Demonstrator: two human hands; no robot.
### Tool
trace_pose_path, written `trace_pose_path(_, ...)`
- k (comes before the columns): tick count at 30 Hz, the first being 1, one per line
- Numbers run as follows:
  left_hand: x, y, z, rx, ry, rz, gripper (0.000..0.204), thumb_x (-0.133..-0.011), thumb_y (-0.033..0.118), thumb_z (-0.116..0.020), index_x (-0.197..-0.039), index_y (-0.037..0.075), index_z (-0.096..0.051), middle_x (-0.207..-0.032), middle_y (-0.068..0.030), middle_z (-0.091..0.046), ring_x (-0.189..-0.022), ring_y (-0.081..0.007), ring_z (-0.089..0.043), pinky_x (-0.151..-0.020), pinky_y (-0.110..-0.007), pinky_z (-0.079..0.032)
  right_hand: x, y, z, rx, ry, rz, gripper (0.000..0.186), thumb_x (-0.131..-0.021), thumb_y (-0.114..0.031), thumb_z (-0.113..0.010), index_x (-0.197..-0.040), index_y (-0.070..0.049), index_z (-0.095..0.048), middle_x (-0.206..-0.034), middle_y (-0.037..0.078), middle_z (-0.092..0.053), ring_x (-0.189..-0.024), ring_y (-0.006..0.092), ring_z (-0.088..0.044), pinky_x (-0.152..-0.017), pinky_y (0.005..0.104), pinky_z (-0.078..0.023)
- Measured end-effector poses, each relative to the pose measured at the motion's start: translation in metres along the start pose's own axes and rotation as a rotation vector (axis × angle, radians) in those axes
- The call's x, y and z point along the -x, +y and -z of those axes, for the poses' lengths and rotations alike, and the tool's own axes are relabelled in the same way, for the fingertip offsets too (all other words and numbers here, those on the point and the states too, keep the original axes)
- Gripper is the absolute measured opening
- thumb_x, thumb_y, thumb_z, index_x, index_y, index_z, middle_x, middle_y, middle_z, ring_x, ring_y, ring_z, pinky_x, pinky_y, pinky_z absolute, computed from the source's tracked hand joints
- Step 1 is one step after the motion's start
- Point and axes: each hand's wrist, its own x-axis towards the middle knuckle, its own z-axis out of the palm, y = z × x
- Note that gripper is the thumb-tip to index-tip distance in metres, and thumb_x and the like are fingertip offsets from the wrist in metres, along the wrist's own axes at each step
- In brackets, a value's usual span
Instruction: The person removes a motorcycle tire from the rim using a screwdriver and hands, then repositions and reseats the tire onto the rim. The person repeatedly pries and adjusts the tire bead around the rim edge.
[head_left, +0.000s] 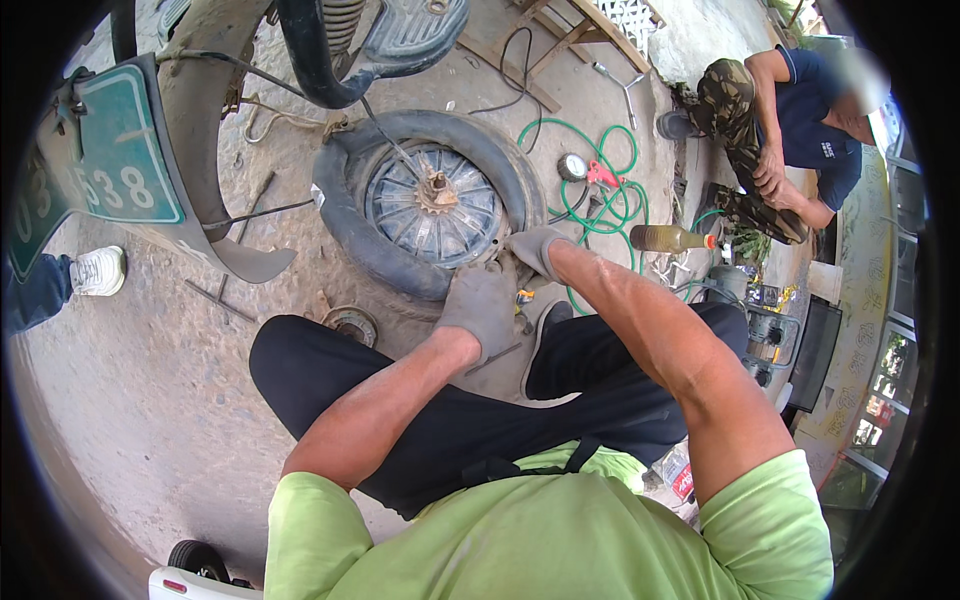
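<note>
A wheel lies flat on the ground before me, with a dusty spoked metal hub (400, 215) in its middle and a toothed sprocket (437, 192) on top. A dark inner tube (345, 215) bulges out over the left and near side of its tyre (528, 180). My left hand (482, 305), in a grey glove, is closed on the tube at the wheel's near right edge. Just right of it, my gloved right hand (536, 250) is closed at the tyre's edge. What its fingers hold is hidden. A small yellow-and-dark object (524, 297) sits beside the hands.
A green hose (640, 205) with a pressure gauge (572, 167) lies right of the wheel, near a bottle (668, 238). A person (800, 140) sits at the far right. A vehicle's green plate (125, 150) and mudguard overhang the left; a metal ring (350, 322) lies near my knee.
</note>
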Motion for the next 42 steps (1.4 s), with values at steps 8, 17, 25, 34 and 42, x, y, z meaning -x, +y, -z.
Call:
trace_pose_path(8,0.008,-0.025,-0.002,0.129,0.068,-0.039,0.070,-0.086,0.033,-0.083,-0.138,-0.010,-0.066,-0.104,-0.0256,-0.082,-0.104,-0.0424,-0.081,-0.096,-0.053,-0.061,0.159,-0.080,0.052,0.990,0.117,0.207,0.065,-0.101,-0.055,-0.074,-0.139,-0.003,-0.076,-0.141,0.021,-0.076,-0.114,0.0402,-0.079,-0.094,0.0559,-0.063)
trace_pose_path(17,0.010,-0.027,-0.002,0.167,-0.013,-0.082,0.082,-0.084,0.045,-0.092,-0.141,-0.005,-0.061,-0.123,-0.0275,-0.077,-0.117,-0.0465,-0.075,-0.104,-0.053,-0.058,0.116,-0.022,0.057,1.214,0.235,1.499,0.065,-0.071,-0.035,-0.096,-0.127,-0.011,-0.074,-0.128,0.009,-0.073,-0.128,0.0325,-0.067,-0.110,0.0516,-0.050)
trace_pose_path(25,0.020,-0.037,-0.004,0.255,-0.015,-0.064,0.086,-0.087,0.046,-0.091,-0.151,-0.001,-0.058,-0.130,-0.0276,-0.073,-0.126,-0.0465,-0.068,-0.110,-0.056,-0.052,0.117,-0.048,0.034,1.543,0.179,1.173,0.049,-0.075,-0.054,-0.095,-0.109,-0.020,-0.086,-0.117,0.001,-0.076,-0.122,0.0236,-0.067,-0.098,0.0443,-0.050)
trace_pose_path(34,0.025,-0.029,0.004,0.209,0.025,-0.095,0.078,-0.091,0.041,-0.089,-0.153,0.001,-0.062,-0.138,-0.0252,-0.072,-0.134,-0.0446,-0.066,-0.115,-0.054,-0.051,0.103,-0.050,0.045,1.597,0.167,1.361,0.049,-0.075,-0.060,-0.093,-0.102,-0.020,-0.087,-0.112,-0.001,-0.078,-0.119,0.0234,-0.069,-0.098,0.0455,-0.050)
trace_pose_path(42,0.028,-0.034,0.008,0.518,0.167,0.059,0.051,-0.097,0.031,-0.087,-0.134,-0.002,-0.078,-0.133,-0.0218,-0.079,-0.125,-0.0345,-0.075,-0.108,-0.045,-0.058,0.105,-0.060,0.044,1.527,0.027,1.264,0.058,-0.073,-0.061,-0.094,-0.105,-0.013,-0.082,-0.112,0.003,-0.076,-0.119,0.0267,-0.068,-0.102,0.0479,-0.048)
